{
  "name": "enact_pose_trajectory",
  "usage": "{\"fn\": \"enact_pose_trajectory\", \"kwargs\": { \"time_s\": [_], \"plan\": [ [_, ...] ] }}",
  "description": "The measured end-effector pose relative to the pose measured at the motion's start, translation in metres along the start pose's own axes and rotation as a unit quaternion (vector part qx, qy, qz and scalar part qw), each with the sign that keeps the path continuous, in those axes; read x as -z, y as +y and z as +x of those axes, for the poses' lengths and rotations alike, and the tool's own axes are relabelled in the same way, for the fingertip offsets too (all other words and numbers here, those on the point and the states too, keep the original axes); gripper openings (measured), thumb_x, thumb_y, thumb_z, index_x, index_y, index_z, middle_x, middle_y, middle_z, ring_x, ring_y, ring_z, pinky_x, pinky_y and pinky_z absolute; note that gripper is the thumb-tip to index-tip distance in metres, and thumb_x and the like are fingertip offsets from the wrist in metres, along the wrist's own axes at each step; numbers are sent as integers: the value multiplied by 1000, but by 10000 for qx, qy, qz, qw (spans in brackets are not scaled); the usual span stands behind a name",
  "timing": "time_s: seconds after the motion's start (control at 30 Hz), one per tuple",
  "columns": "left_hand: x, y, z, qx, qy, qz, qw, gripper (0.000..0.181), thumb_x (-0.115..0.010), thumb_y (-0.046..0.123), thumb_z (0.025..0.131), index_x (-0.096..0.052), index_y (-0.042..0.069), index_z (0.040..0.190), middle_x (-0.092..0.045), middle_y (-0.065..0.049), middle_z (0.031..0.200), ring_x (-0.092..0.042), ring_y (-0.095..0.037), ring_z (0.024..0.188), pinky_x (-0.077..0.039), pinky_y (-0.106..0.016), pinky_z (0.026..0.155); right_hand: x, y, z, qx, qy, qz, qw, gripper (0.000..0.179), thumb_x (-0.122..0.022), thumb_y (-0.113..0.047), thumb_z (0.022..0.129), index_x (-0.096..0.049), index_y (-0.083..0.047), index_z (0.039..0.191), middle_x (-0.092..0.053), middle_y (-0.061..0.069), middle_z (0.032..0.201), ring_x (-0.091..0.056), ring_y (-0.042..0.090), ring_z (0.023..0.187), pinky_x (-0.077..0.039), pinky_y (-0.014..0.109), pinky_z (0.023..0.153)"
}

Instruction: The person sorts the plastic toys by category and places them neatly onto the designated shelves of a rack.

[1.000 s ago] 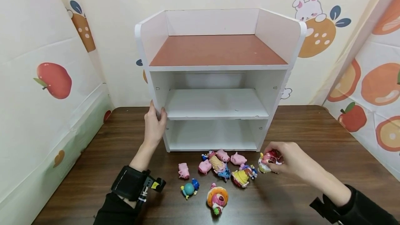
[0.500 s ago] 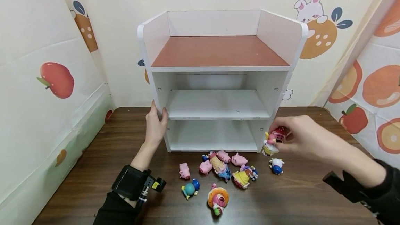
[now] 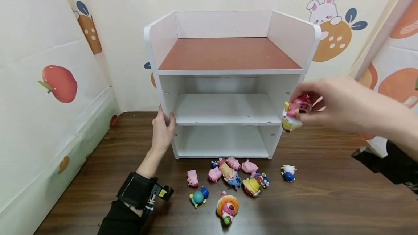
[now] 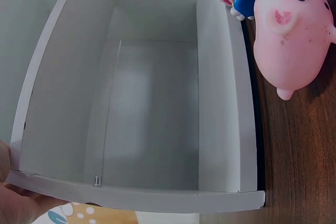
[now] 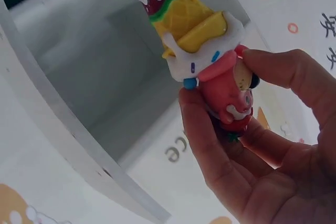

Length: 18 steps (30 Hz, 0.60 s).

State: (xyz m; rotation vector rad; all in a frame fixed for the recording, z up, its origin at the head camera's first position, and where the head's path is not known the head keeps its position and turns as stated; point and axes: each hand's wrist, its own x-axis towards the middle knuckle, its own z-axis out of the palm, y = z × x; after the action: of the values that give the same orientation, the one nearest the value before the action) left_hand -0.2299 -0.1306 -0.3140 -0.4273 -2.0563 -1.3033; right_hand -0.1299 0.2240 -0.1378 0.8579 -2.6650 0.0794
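Observation:
In the head view, my right hand [image 3: 339, 104] is raised beside the right side of a white shelf unit [image 3: 228, 71]. It pinches a toy figurine [image 3: 301, 103], a pink bear with a red cap; the right wrist view shows an ice-cream-cone base [image 5: 197, 24] under the bear, pointing up and away from the fingers. My left hand [image 3: 162, 130] grips the unit's left side panel, thumb at the front edge; only part of it enters the left wrist view. Several small figurines lie on the table before the unit, among them a pink pig [image 3: 192, 178] and a bear in an orange ring [image 3: 227, 207].
A small white-and-blue figurine [image 3: 289, 173] stands apart on the right of the brown wooden table [image 3: 320, 206]. The unit has a brown top shelf [image 3: 228, 53] with raised sides and two white compartments below. Printed walls enclose the table's back and sides.
My right hand has lifted the bear figurine off the table, up and to the right, uncovering the white-and-blue figurine. The left hand keeps its grip on the side panel.

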Motion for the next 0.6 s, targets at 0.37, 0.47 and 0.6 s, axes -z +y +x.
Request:
{"fn": "enact_pose_trajectory", "kwargs": {
  "time_s": [0.37, 0.47, 0.6],
  "plan": [
    [0, 0, 0, 65, 18, -6, 10000, 39, -44, -4, 86, -37, -11, 123, -51, -30, 112, -52, -38, 99, -45, -51, 76, 32, 22, 29, -144, 198, -616, 9978, 21, -74, -37, 68, -54, -35, 77, -56, -18, 65, -52, -1, 59, -41, 17, 50],
    [0, 1, 0, 66, 14, -14, 10000, 39, -44, -3, 86, -37, -11, 124, -51, -30, 112, -52, -38, 99, -45, -51, 76, 41, 28, 40, -188, 216, -855, 9959, 21, -72, -45, 67, -57, -33, 76, -56, -15, 64, -52, 5, 60, -39, 23, 51],
    [0, 1, -1, 47, 46, -11, 10000, 39, -44, -4, 86, -37, -11, 124, -51, -30, 112, -52, -37, 100, -44, -51, 76, 48, 38, 55, -390, 63, -998, 9942, 31, -68, -55, 65, -60, -29, 78, -56, -8, 65, -50, 12, 62, -36, 28, 52]
  ]
}}
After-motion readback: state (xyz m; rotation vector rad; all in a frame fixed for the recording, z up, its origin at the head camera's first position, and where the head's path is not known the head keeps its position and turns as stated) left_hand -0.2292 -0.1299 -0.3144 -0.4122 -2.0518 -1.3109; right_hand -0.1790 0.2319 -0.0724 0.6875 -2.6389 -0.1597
